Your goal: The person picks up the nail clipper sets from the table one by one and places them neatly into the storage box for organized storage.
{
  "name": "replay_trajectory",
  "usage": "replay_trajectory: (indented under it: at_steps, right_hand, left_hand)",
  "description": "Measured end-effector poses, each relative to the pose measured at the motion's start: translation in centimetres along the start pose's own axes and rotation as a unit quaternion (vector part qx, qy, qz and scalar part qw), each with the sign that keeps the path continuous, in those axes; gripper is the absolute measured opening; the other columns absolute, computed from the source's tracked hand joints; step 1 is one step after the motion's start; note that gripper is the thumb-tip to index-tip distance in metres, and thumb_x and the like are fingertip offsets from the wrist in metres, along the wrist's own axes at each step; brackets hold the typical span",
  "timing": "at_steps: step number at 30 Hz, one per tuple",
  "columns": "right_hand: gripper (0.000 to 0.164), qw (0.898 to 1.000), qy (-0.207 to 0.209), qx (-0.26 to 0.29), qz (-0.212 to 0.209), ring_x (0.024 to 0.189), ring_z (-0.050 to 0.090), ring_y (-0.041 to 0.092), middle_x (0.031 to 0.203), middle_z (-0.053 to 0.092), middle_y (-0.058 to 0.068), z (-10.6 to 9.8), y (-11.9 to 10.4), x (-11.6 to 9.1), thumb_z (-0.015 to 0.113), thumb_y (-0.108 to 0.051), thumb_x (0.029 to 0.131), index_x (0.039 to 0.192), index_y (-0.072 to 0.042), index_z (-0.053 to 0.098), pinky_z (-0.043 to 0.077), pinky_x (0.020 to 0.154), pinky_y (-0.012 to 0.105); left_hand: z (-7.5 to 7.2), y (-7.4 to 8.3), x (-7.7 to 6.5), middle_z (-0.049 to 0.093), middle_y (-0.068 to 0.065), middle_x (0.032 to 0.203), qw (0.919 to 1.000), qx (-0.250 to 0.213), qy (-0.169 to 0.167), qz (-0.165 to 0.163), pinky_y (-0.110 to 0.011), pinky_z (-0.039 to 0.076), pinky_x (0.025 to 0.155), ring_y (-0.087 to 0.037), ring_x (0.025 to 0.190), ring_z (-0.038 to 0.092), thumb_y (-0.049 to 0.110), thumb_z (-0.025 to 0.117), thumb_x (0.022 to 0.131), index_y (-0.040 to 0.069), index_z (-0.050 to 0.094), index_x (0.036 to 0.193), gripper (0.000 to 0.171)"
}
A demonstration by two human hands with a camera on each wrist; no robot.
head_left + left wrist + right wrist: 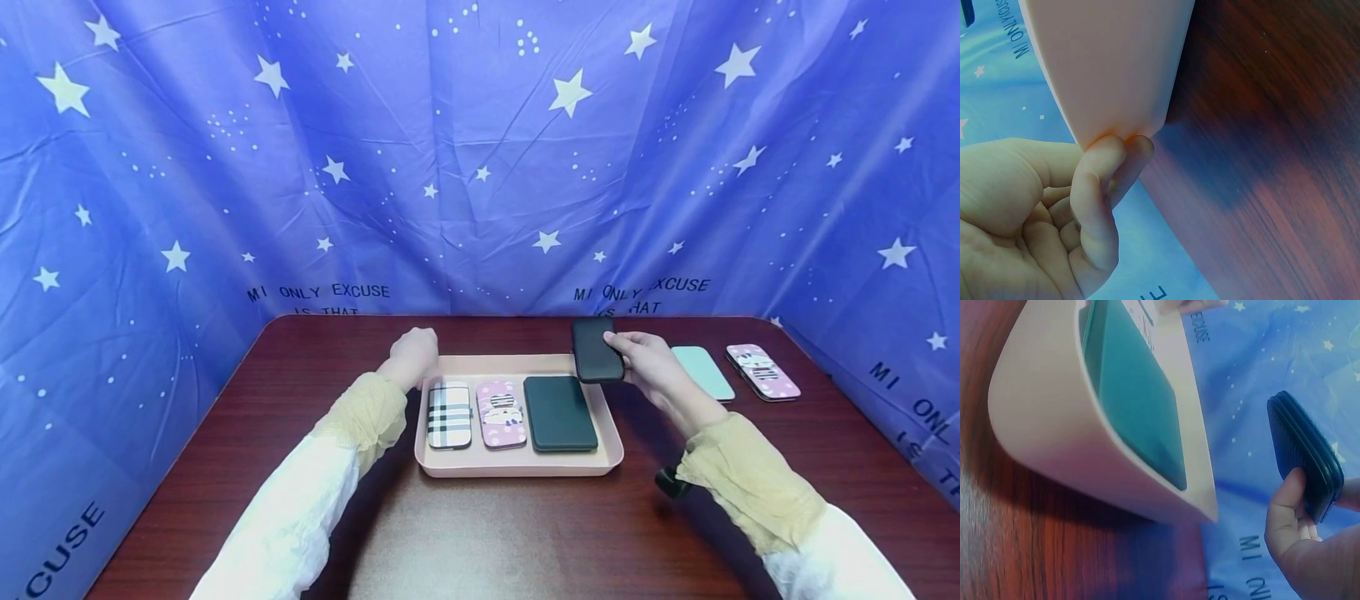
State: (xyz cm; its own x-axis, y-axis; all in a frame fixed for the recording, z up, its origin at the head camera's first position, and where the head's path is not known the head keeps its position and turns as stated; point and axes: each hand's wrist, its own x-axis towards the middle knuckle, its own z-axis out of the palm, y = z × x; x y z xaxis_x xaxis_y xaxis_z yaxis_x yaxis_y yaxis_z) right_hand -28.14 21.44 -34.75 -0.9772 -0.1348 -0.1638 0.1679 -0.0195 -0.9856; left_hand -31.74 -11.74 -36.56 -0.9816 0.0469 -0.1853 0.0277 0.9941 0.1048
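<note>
In the head view, a pale pink tray [517, 468] holds a plaid case [449, 417], a pink cartoon-print case [501, 415] and a larger dark green case [560, 414], side by side. My left hand [415, 357] grips the tray's back left corner; the left wrist view shows curled fingertips [1107, 150] against its wall. Above the back right corner, my right hand [654, 367] holds a small black case [596, 350] with rounded corners, thumb on its upper face. Layered edges and a textured side of this case show in the right wrist view.
On the table [450, 542], right of the tray, lie a mint green case [703, 372] and another pink cartoon-print case [763, 372]. A blue star-printed curtain [480, 208] hangs behind the table and along both sides.
</note>
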Motion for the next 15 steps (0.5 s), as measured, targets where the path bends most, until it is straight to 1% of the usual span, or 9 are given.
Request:
replay_trajectory:
  at_steps: [6,15]
  right_hand:
    - [0.028,1.000,-0.005,-0.004,-0.010,0.072,0.064,0.004,0.079,0.062,-0.006,1.5,-0.1,-0.3,0.052,-0.020,0.097,0.111,0.002,0.042,0.056,0.068,0.023]
    - [0.033,1.000,-0.025,-0.011,-0.016,0.072,0.064,0.004,0.080,0.063,-0.005,4.4,-0.4,-1.0,0.052,-0.020,0.097,0.115,0.006,0.042,0.055,0.066,0.022]
  left_hand:
    - [0.0,0.0,-0.1,0.064,-0.005,0.059,1.0000,-0.002,-0.001,-0.002,-0.031,0.052,0.046,-0.019,0.054,0.063,0.012,0.076,0.071,0.001,0.061,0.100,0.034]
    - [-0.1,0.0,0.0,0.063,-0.003,0.053,1.0000,-0.004,-0.006,-0.004,-0.031,0.053,0.048,-0.017,0.051,0.063,0.011,0.076,0.072,0.001,0.060,0.102,0.036]
